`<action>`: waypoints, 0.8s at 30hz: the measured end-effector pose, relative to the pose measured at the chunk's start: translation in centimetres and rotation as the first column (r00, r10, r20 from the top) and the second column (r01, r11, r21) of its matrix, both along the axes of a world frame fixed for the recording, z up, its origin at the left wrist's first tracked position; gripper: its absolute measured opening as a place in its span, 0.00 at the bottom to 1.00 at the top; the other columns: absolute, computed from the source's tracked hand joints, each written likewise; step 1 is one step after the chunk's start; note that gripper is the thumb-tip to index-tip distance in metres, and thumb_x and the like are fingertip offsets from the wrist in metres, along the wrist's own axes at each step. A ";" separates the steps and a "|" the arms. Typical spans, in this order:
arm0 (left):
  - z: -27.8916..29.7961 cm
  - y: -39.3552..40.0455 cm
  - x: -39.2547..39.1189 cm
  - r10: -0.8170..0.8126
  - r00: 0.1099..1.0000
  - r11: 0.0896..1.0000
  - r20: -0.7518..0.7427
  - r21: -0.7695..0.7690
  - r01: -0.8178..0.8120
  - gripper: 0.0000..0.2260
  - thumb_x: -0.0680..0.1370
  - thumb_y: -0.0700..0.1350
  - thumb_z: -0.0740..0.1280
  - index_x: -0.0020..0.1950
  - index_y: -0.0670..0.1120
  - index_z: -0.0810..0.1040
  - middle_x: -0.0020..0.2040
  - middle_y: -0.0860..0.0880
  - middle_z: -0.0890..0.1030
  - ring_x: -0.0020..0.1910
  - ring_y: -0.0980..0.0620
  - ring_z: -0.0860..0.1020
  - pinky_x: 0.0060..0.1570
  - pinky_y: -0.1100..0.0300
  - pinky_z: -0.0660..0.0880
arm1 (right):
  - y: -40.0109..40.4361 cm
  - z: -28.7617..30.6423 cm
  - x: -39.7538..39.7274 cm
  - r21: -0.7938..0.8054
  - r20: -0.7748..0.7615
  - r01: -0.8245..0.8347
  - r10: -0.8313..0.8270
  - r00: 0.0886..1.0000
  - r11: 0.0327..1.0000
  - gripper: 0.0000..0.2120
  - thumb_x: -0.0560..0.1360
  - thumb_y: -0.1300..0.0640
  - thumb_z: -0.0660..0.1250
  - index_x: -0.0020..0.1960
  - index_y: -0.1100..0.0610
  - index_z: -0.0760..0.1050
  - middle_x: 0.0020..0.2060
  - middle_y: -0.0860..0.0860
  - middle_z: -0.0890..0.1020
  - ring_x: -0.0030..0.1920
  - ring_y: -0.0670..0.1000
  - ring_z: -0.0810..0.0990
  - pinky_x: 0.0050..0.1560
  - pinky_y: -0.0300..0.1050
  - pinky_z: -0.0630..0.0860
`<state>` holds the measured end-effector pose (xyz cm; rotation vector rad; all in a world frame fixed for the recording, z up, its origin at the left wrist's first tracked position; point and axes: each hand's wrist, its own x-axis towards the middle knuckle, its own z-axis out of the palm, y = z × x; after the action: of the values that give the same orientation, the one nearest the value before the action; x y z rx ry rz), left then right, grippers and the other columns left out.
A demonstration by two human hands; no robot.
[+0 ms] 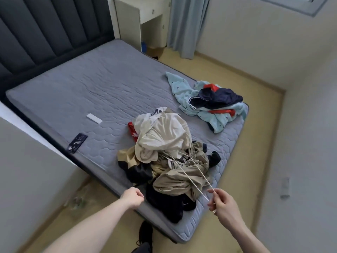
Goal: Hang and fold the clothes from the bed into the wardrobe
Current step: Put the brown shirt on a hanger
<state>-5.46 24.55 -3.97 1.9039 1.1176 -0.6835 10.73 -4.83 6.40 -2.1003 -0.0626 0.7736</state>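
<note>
Grey quilted mattress [94,84] takes most of the room, dark padded headboard [45,28] behind. Beige-and-black clothes heap [164,157] sits at its near corner, light-blue bundle [206,99] farther right. Right hand [224,205] pinches thin white drawstrings [193,174] from the heap; left hand [132,197] is fisted, palm hidden. Black phone [77,142] near the edge.

A dark phone [77,142] lies near the mattress edge, a small white remote [94,118] apart from it. Beyond the headboard [45,28] stands a white desk [138,13] — grey-blue curtains [187,24] just beside it.
</note>
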 end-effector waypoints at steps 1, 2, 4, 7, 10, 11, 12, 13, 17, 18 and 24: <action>-0.2 0.7 1.0 -0.052 0.998 0.998 -0.046 0.037 0.054 0.05 0.76 0.48 0.67 0.43 0.57 0.82 0.52 0.54 0.85 0.54 0.52 0.82 0.53 0.63 0.77 | 0.1 0.0 1.0 0.010 -0.001 0.032 -0.032 1.000 0.999 0.13 0.85 0.61 0.58 0.52 0.54 0.82 0.31 0.51 0.83 0.31 0.47 0.79 0.30 0.36 0.72; -0.3 1.3 2.0 -0.099 0.992 0.993 -0.081 0.060 0.104 0.06 0.75 0.48 0.66 0.45 0.57 0.82 0.54 0.54 0.84 0.55 0.51 0.82 0.54 0.62 0.77 | 0.1 0.0 1.9 0.021 -0.001 0.058 -0.058 0.998 0.998 0.14 0.85 0.61 0.58 0.52 0.53 0.82 0.32 0.52 0.82 0.31 0.47 0.78 0.30 0.36 0.72; -0.6 1.8 4.5 -0.165 0.981 0.983 -0.101 0.069 0.173 0.06 0.75 0.48 0.65 0.46 0.58 0.80 0.56 0.54 0.84 0.56 0.51 0.81 0.53 0.62 0.76 | 0.3 -0.3 4.1 0.053 0.005 0.101 -0.101 0.995 0.993 0.14 0.85 0.61 0.58 0.53 0.52 0.82 0.32 0.52 0.83 0.31 0.47 0.78 0.32 0.37 0.73; -1.1 2.0 8.9 -0.231 0.970 0.968 -0.080 0.077 0.237 0.05 0.74 0.49 0.66 0.47 0.58 0.80 0.56 0.54 0.84 0.56 0.51 0.81 0.55 0.60 0.77 | 0.8 -1.5 7.7 0.090 -0.003 0.164 -0.165 0.986 0.982 0.13 0.85 0.61 0.59 0.56 0.52 0.82 0.33 0.53 0.83 0.31 0.48 0.77 0.32 0.38 0.73; -1.9 1.2 13.0 -0.264 0.963 0.958 -0.050 0.101 0.268 0.09 0.75 0.51 0.67 0.53 0.57 0.83 0.58 0.54 0.82 0.56 0.51 0.81 0.56 0.58 0.78 | 1.4 -3.0 11.1 0.131 -0.056 0.225 -0.220 0.974 0.965 0.13 0.85 0.61 0.59 0.58 0.52 0.81 0.33 0.53 0.82 0.31 0.48 0.76 0.31 0.37 0.73; -2.2 0.7 14.1 -0.266 0.963 0.957 -0.045 0.111 0.269 0.10 0.76 0.53 0.67 0.55 0.55 0.83 0.60 0.54 0.81 0.57 0.50 0.81 0.57 0.57 0.78 | 1.6 -3.5 12.2 0.145 -0.080 0.236 -0.227 0.971 0.961 0.12 0.86 0.61 0.59 0.59 0.52 0.81 0.33 0.54 0.83 0.31 0.49 0.75 0.30 0.37 0.73; -2.6 0.3 15.1 -0.271 0.961 0.954 -0.051 0.118 0.275 0.13 0.77 0.55 0.66 0.59 0.55 0.82 0.62 0.53 0.78 0.58 0.49 0.81 0.58 0.55 0.78 | 1.8 -4.1 13.4 0.153 -0.100 0.241 -0.228 0.969 0.958 0.13 0.86 0.60 0.59 0.59 0.50 0.81 0.34 0.54 0.84 0.31 0.49 0.76 0.30 0.36 0.73; -3.1 -0.2 16.0 -0.283 0.957 0.950 -0.063 0.119 0.289 0.15 0.78 0.56 0.66 0.62 0.54 0.81 0.65 0.52 0.75 0.60 0.48 0.80 0.60 0.54 0.77 | 2.0 -4.9 14.5 0.155 -0.113 0.242 -0.226 0.967 0.958 0.13 0.86 0.60 0.59 0.59 0.49 0.80 0.35 0.54 0.84 0.31 0.49 0.76 0.30 0.37 0.73; -6.4 -1.9 19.5 -0.280 0.954 0.951 -0.111 0.105 0.291 0.20 0.80 0.57 0.63 0.71 0.53 0.75 0.73 0.54 0.65 0.67 0.50 0.75 0.66 0.55 0.72 | 2.5 -8.5 19.8 0.141 -0.155 0.181 -0.159 0.975 0.973 0.13 0.86 0.60 0.59 0.60 0.48 0.80 0.40 0.54 0.86 0.32 0.48 0.77 0.35 0.39 0.74; -7.3 -2.3 20.4 -0.277 0.952 0.952 -0.130 0.098 0.291 0.20 0.80 0.56 0.63 0.71 0.54 0.75 0.75 0.53 0.63 0.69 0.50 0.73 0.68 0.55 0.71 | 2.5 -9.4 21.1 0.135 -0.162 0.160 -0.137 0.977 0.978 0.13 0.86 0.60 0.58 0.60 0.49 0.80 0.41 0.53 0.86 0.32 0.48 0.78 0.36 0.39 0.74; -14.7 -5.7 25.0 -0.235 0.948 0.971 -0.213 -0.005 0.239 0.14 0.76 0.46 0.62 0.54 0.63 0.82 0.83 0.54 0.51 0.81 0.50 0.54 0.76 0.53 0.61 | 0.6 -14.6 28.1 0.177 -0.185 0.063 -0.030 0.982 0.982 0.17 0.85 0.65 0.58 0.59 0.49 0.81 0.40 0.54 0.86 0.32 0.47 0.79 0.36 0.35 0.76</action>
<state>19.52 18.84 -18.63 2.0401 1.0350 -1.0330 38.88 -4.24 -8.15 -1.8446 0.0147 0.8936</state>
